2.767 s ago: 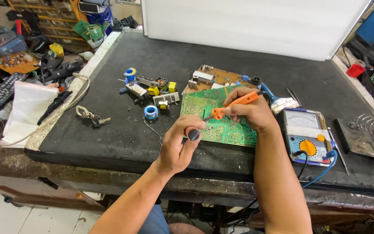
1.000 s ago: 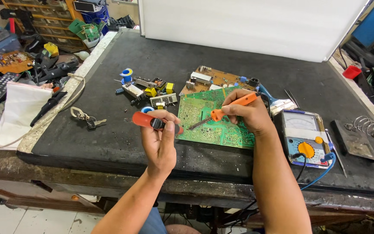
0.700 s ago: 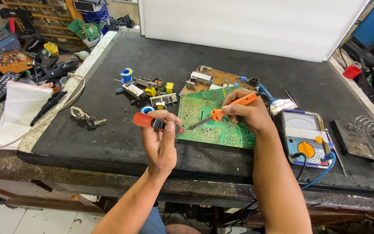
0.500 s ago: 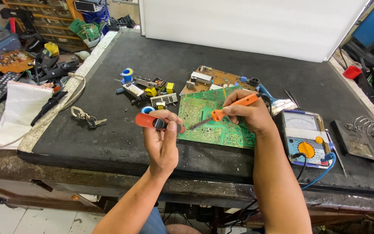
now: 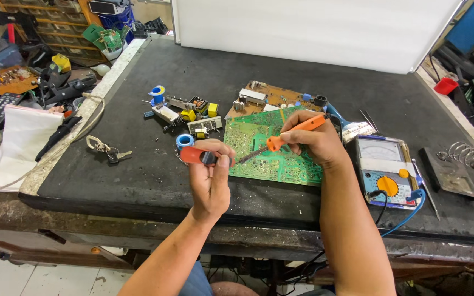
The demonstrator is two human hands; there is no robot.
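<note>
Right hand (image 5: 316, 143) clenched on the orange soldering iron (image 5: 286, 137) at mid-frame should steady its tip on the green circuit board (image 5: 272, 148) while the left hand (image 5: 210, 181) grasps the red desoldering pump (image 5: 196, 156) close beside it.

Two hands are in view: the left hand (image 5: 210, 181) and the right hand (image 5: 312, 141). One orange-handled soldering iron (image 5: 292, 134) and one red desoldering pump (image 5: 196, 155) show. Two circuit boards lie on the desk (image 5: 138, 175): one green circuit board (image 5: 264, 156) and one brown circuit board (image 5: 267, 98). Two blue solder spools can be counted, one blue spool (image 5: 184, 141) near the pump and a second blue spool (image 5: 158, 93) farther back. There is one analogue multimeter (image 5: 385, 170), one coiled iron stand (image 5: 456, 167), one bunch of keys (image 5: 107, 151) and one small brush (image 5: 349, 126). The loose small components (image 5: 193, 115) number several; the exact count cannot be told.
</note>
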